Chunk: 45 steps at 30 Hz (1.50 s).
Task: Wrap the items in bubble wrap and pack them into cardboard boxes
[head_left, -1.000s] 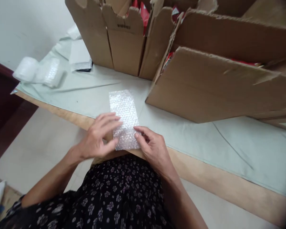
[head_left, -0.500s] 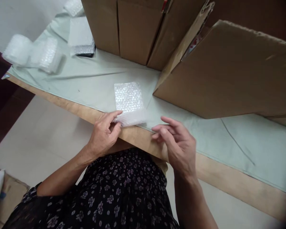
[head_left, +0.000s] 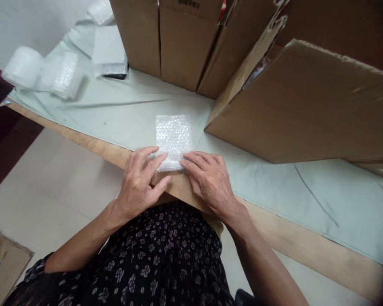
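Observation:
A small square bubble-wrap bag (head_left: 173,132) lies flat on the pale green cloth at the table's near edge. Its near end looks folded over. My left hand (head_left: 142,178) rests at the bag's near left corner, fingers apart, fingertips touching the plastic and the thumb off to the side. My right hand (head_left: 209,176) lies palm down at the near right corner, its fingertips on the folded end. Neither hand is wrapped around the bag.
Tall cardboard boxes (head_left: 188,46) stand at the back, and a large open carton (head_left: 306,110) is at the right. More bubble-wrap bags (head_left: 65,74) and a stack of them (head_left: 108,49) sit at the far left. A wooden table edge (head_left: 92,144) runs along the front.
My right hand has moved left and turned palm down onto the bag's near right corner. My left hand's fingers have spread over its near left corner.

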Motion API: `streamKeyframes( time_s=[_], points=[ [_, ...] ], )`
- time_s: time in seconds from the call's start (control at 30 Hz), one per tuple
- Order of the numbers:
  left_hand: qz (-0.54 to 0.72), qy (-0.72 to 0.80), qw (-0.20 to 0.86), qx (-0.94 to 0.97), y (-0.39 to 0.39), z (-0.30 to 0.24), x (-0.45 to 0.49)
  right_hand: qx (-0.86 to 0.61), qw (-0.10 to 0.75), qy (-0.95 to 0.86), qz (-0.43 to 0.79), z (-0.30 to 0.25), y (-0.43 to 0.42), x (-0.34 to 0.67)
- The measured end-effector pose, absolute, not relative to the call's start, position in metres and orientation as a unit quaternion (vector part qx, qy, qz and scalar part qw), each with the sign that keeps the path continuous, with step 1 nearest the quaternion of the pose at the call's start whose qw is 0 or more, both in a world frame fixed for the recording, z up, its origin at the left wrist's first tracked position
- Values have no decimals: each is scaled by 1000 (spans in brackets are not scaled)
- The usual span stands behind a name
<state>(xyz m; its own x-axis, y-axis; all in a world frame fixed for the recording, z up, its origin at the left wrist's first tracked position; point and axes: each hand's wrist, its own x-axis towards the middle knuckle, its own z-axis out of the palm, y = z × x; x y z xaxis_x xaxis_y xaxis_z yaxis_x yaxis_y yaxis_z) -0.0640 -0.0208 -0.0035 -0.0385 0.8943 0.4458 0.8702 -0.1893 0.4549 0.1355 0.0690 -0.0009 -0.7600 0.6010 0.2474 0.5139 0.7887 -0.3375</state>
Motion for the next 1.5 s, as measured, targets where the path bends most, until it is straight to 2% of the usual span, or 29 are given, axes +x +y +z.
streamKeyframes(
  time_s=[0.17,0.33,0.47,0.57,0.7,0.87,1.03,1.13,1.23,1.33,1.5],
  points=[
    [372,607,113,693,-19,-1,-66,-332,190,-908,168,11,67,139],
    [367,650,160,645,-1,-1,-71,-355,253,-895,92,14,68,141],
    [359,667,123,642,4,-4,-70,-292,174,-934,111,10,72,135],
    [359,642,74,674,-4,-4,-68,-297,170,-926,159,9,75,134],
    [354,600,92,711,-14,-3,-68,-311,168,-906,233,13,73,142],
    [330,638,82,691,-1,-7,-72,-335,190,-911,147,16,69,145],
    [337,689,65,638,0,-5,-75,-288,137,-937,146,8,81,131],
    [399,718,122,557,-15,2,-73,-342,179,-902,193,5,86,128],
    [461,697,274,476,-28,6,-65,-371,240,-857,266,10,76,133],
    [482,636,390,459,-29,6,-55,-349,244,-833,352,18,57,146],
    [465,573,421,527,-22,6,-33,-415,288,-749,428,25,40,184]
  ],
)
